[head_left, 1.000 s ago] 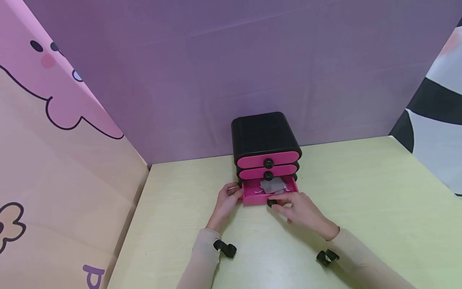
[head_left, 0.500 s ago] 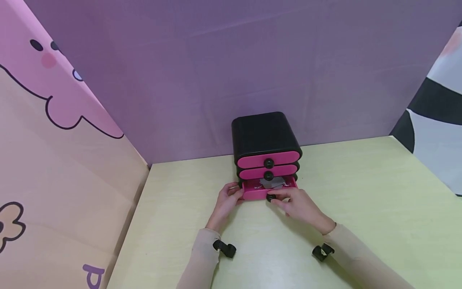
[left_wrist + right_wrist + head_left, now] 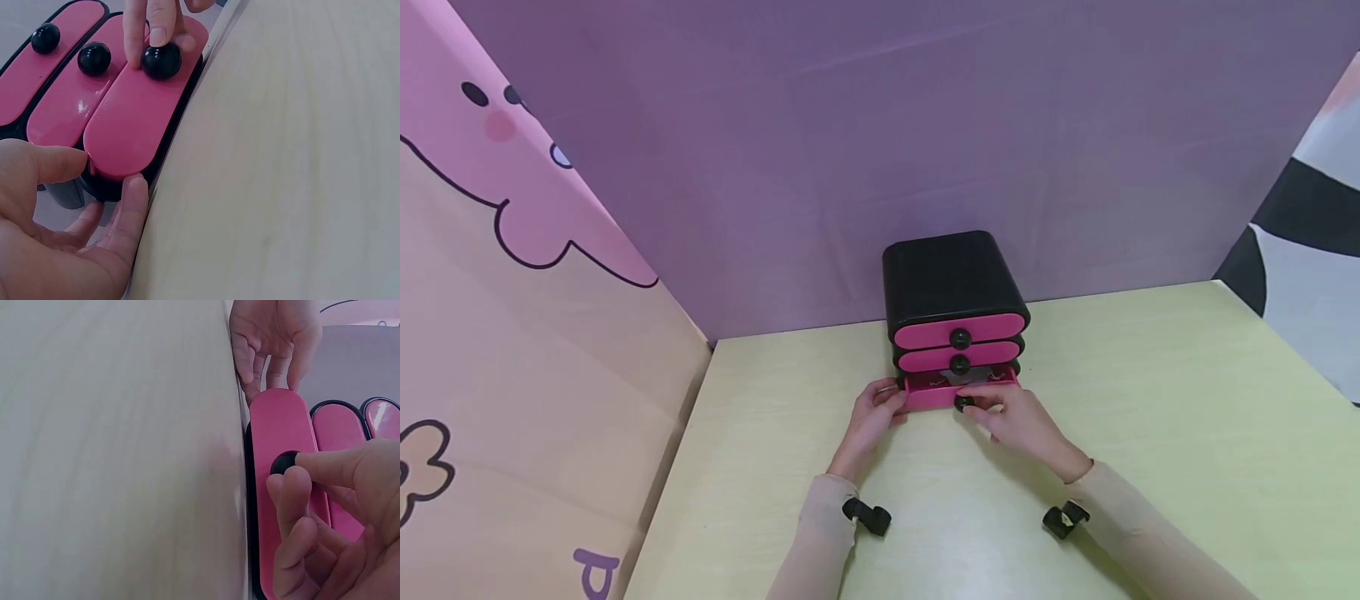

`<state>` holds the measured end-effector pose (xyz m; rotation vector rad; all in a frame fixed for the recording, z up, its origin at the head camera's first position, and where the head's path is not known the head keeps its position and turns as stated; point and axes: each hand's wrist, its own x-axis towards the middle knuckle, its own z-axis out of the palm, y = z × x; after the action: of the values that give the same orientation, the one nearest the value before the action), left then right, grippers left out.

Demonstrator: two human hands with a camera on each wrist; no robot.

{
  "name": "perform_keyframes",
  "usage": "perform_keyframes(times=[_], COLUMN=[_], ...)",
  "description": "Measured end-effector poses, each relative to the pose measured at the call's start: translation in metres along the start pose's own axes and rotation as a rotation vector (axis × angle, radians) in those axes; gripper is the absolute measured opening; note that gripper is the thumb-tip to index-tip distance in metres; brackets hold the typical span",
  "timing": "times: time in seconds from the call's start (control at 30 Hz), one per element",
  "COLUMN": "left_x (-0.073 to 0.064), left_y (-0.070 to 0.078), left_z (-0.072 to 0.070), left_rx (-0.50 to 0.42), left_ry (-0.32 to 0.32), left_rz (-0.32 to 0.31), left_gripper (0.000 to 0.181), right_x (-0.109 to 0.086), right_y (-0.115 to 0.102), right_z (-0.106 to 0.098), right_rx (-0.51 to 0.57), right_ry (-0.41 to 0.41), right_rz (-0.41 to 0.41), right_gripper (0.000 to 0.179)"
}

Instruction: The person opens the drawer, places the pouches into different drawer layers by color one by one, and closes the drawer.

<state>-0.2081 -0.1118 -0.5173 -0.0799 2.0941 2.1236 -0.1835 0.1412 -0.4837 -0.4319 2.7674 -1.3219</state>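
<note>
Bottom drawer [image 3: 951, 392] of the black three-drawer chest [image 3: 953, 308] is nearly home: only a narrow strip stays out, grey contents barely seen inside. Its black knob [image 3: 964, 402] is pinched by the right hand [image 3: 1015, 421]; the drawer's left end is grasped between thumb and fingers of the left hand [image 3: 874, 417]. What is judged left is the last bit of travel. Upper two drawers are seen flush. The chest stands on the pale yellow-green table [image 3: 1150, 417], against the purple backdrop [image 3: 880, 150]. Nothing is seen blocking the drawer's path.
</note>
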Motion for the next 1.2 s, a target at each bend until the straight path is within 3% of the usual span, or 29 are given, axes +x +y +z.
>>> perform_keyframes(times=[0.33,0.67,1.2], left_x=[0.000,0.000,0.000], left_y=[0.003,0.003,0.005], left_z=[0.003,0.004,0.005], left_rx=[0.000,-0.006,0.014], left_ry=[0.015,0.015,0.010], left_rz=[0.008,0.003,-0.006], left_gripper=[0.049,0.048,0.048], right_x=[0.010,0.020,0.031], right_y=[0.005,0.011,0.016], right_z=[0.004,0.005,0.003], right_rx=[0.024,0.047,0.105], right_ry=[0.020,0.051,0.028], right_rz=[0.034,0.018,0.040], right_gripper=[0.032,0.031,0.033])
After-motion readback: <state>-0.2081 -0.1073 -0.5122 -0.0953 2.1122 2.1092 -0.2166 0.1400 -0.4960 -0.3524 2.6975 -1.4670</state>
